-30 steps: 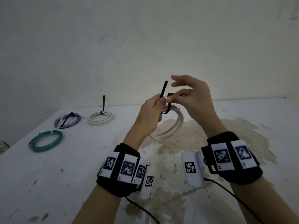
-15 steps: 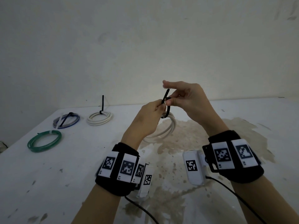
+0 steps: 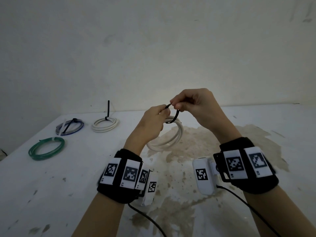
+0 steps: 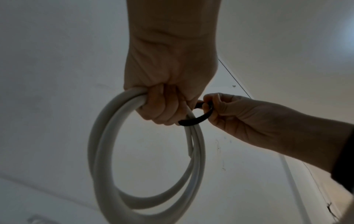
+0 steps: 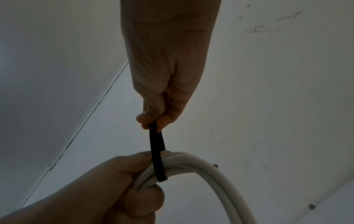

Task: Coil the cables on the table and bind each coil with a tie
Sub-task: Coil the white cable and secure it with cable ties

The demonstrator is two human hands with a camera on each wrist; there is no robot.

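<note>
I hold a coil of white cable point(image 3: 172, 137) in the air above the table. My left hand point(image 3: 153, 122) grips the top of the coil point(image 4: 107, 136) in its fist. A black tie point(image 3: 174, 117) is looped round the cable strands right beside that fist. My right hand point(image 3: 193, 105) pinches both ends of the tie point(image 5: 156, 145) between thumb and fingers just above the cable point(image 5: 210, 168). In the left wrist view the tie point(image 4: 197, 119) forms a small loop between the two hands.
On the white table point(image 3: 68, 177) lie three bound coils at the far left: a green one point(image 3: 46, 148), a blue-grey one point(image 3: 70, 128) and a white one point(image 3: 105, 124) with a black tie tail standing up. A stained patch point(image 3: 205, 142) spreads under my hands. The wall stands close behind.
The tie's free end stood upright in my left fingers; my right hand has come down over it, and the tie is now bent into a closed loop pinched by the right fingers.
</note>
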